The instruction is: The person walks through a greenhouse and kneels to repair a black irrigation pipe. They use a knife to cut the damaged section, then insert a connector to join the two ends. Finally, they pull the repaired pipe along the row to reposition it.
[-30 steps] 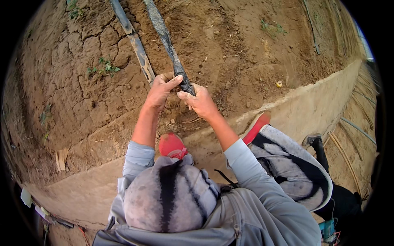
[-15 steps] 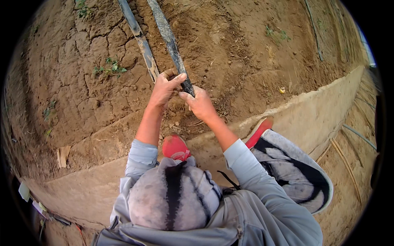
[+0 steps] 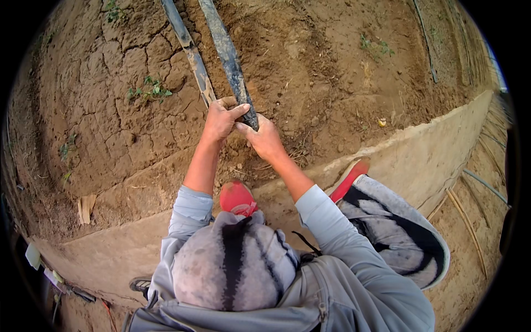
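A dark, flattened hose (image 3: 227, 52), spotted with dried mud, runs from the far edge down to my hands. My right hand (image 3: 264, 138) is closed round its near end, thumb on top. My left hand (image 3: 222, 119) is closed too, its thumb pressing the hose's left edge just above the right hand; its other fingertips are partly hidden underneath. A second mud-caked flat hose (image 3: 191, 55) lies to the left on the soil, its near end reaching my left hand's knuckles. Whether that hand touches it I cannot tell.
Cracked brown soil (image 3: 133, 110) with small green weeds (image 3: 149, 89) spreads ahead. A low concrete wall (image 3: 437, 141) borders the bed, by my red shoes (image 3: 238, 198). A thin hose (image 3: 425, 39) lies far right; sticks (image 3: 467, 224) lie beyond the wall. A pale scrap (image 3: 86, 209) rests left.
My right hand has shifted slightly left and nearer my left hand, still holding the hose's end. The hose shows a little flatter and wider near the hands.
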